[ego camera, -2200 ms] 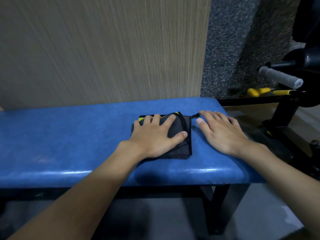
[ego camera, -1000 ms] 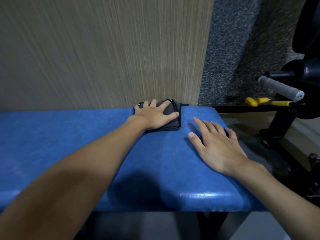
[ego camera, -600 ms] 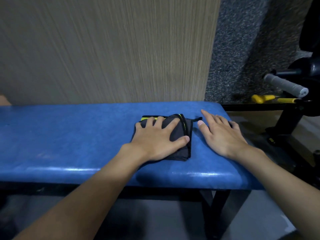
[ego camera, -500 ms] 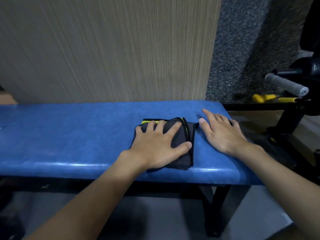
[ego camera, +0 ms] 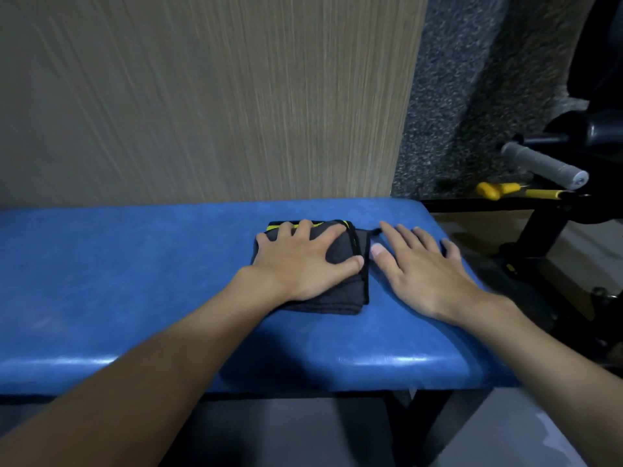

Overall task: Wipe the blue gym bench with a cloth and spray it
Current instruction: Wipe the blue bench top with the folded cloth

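The blue gym bench runs across the view from left to right, its padded top shiny at the front edge. A folded dark grey cloth with black trim and a yellow-green stripe lies on the right half of the bench. My left hand presses flat on the cloth with fingers spread. Just to the right, my right hand rests flat on the bare bench pad, thumb close to the cloth's edge. No spray bottle is in view.
A beige textured wall panel stands right behind the bench. To the right are a black gym machine frame with a grey handle grip and a yellow-handled part. Grey floor shows below the bench.
My left hand slid the cloth from the bench's far edge back toward me a second ago. Since half a second ago the cloth and both hands have hardly shifted.
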`<act>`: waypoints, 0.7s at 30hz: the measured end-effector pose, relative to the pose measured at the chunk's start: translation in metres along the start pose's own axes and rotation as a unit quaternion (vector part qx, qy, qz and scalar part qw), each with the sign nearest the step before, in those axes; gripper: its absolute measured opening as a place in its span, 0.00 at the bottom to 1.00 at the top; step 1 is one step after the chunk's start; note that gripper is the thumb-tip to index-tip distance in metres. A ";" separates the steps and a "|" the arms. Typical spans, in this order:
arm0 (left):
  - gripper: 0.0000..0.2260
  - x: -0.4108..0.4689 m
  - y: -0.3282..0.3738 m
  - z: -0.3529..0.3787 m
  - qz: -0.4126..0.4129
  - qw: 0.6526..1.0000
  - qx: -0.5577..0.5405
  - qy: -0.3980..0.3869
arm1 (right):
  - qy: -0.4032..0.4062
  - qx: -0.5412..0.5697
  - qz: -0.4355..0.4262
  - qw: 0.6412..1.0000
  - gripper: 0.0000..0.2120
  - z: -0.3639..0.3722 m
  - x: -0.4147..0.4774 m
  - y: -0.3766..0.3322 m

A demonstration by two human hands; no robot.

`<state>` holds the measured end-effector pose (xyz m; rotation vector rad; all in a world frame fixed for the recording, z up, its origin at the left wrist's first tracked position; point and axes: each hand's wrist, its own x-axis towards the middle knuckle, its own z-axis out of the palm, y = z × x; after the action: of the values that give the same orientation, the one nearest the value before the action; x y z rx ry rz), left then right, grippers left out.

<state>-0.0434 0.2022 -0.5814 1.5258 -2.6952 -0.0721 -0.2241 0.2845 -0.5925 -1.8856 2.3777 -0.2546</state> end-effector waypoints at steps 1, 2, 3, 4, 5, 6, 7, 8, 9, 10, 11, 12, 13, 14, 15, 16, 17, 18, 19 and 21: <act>0.36 0.015 -0.003 0.000 0.002 1.000 0.000 0.000 | -0.003 -0.006 0.004 1.000 0.33 0.001 -0.001 0.001; 0.34 0.029 -0.007 0.000 0.003 1.000 -0.002 -0.001 | -0.007 -0.012 0.005 1.000 0.34 0.001 -0.002 0.001; 0.33 0.043 -0.010 -0.001 0.004 1.000 -0.003 -0.003 | -0.013 -0.017 0.005 1.000 0.36 0.001 -0.002 0.000; 0.33 0.056 -0.014 -0.001 0.005 1.000 -0.003 -0.005 | -0.017 -0.021 0.006 1.000 0.36 0.001 -0.003 -0.001; 0.33 0.069 -0.017 -0.002 0.005 1.000 -0.004 -0.007 | -0.019 -0.024 0.007 1.000 0.37 0.000 -0.003 -0.001; 0.33 0.082 -0.020 -0.003 0.003 1.000 -0.005 -0.010 | -0.021 -0.026 0.009 0.999 0.37 -0.001 -0.004 -0.002; 0.34 0.093 -0.022 -0.004 -0.001 1.000 -0.005 -0.015 | -0.021 -0.027 0.010 0.999 0.37 -0.001 -0.004 -0.002; 0.34 0.102 -0.024 -0.006 -0.005 1.000 -0.005 -0.019 | -0.021 -0.027 0.012 0.999 0.36 -0.001 -0.005 -0.003; 0.35 0.109 -0.025 -0.007 -0.010 1.000 -0.007 -0.023 | -0.020 -0.027 0.014 0.999 0.36 -0.001 -0.005 -0.004; 0.35 0.114 -0.026 -0.009 -0.011 1.000 -0.009 -0.026 | -0.019 -0.025 0.018 0.999 0.35 -0.001 -0.006 -0.004; 0.36 0.118 -0.026 -0.009 -0.009 0.999 -0.012 -0.028 | -0.016 -0.022 0.022 0.999 0.34 0.000 -0.006 -0.004; 0.36 0.119 -0.025 -0.009 -0.006 1.000 -0.013 -0.028 | -0.013 -0.019 0.025 0.999 0.33 0.000 -0.005 -0.004; 0.36 0.117 -0.026 -0.009 -0.004 1.000 -0.012 -0.027 | -0.012 -0.017 0.028 0.999 0.32 0.000 -0.005 -0.004; 0.37 0.113 -0.026 -0.008 -0.003 1.000 -0.010 -0.026 | -0.010 -0.014 0.030 0.999 0.31 0.001 -0.004 -0.004; 0.37 0.108 -0.026 -0.008 -0.001 1.000 -0.007 -0.025 | -0.007 -0.011 0.032 0.999 0.31 0.002 -0.004 -0.003; 0.38 0.102 -0.025 -0.008 0.001 1.000 -0.004 -0.024 | -0.002 -0.009 0.032 0.999 0.31 0.003 -0.004 -0.003; 0.38 0.094 -0.025 -0.008 0.004 1.000 -0.003 -0.023 | 0.002 -0.007 0.032 0.999 0.31 0.003 -0.004 -0.002; 0.38 0.085 -0.023 -0.008 0.008 1.000 -0.002 -0.023 | 0.003 -0.005 0.033 0.999 0.31 0.003 -0.003 -0.002; 0.37 0.073 -0.022 -0.009 0.012 1.000 0.000 -0.023 | 0.002 -0.002 0.034 0.999 0.31 0.003 -0.003 -0.002; 0.37 0.046 -0.019 -0.008 0.021 0.999 0.002 -0.024 | 0.002 0.000 0.034 0.999 0.30 0.002 -0.003 -0.002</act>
<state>-0.0504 0.1529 -0.5741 1.4866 -2.7644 -0.1027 -0.2215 0.2864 -0.5941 -1.8014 2.4395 -0.2536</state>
